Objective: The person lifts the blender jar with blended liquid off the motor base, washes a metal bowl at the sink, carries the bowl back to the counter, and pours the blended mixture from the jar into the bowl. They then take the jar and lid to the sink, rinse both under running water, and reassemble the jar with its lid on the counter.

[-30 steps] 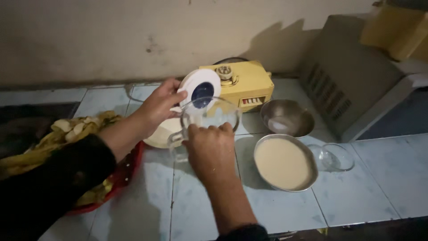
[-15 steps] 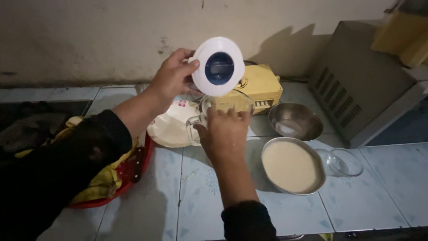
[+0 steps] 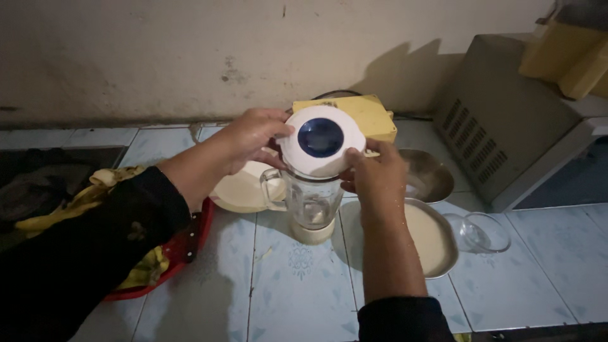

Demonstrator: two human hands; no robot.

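A pale blue tiled counter carries a clear blender jug at its middle. Left of it lie a cream plate and a red tray; to the right sit a batter-filled metal pan, an empty metal bowl and a small glass bowl. A yellow appliance stands behind.

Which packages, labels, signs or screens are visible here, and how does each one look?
Yellow boxes: top right, on the grey appliance; plain faces, maybe packages.
Yellow appliance: at the wall behind the blender jar; boxy, no label showing.
Lid: white, round, blue centre, held by both hands on the jar; unmarked.
No signs or screens.
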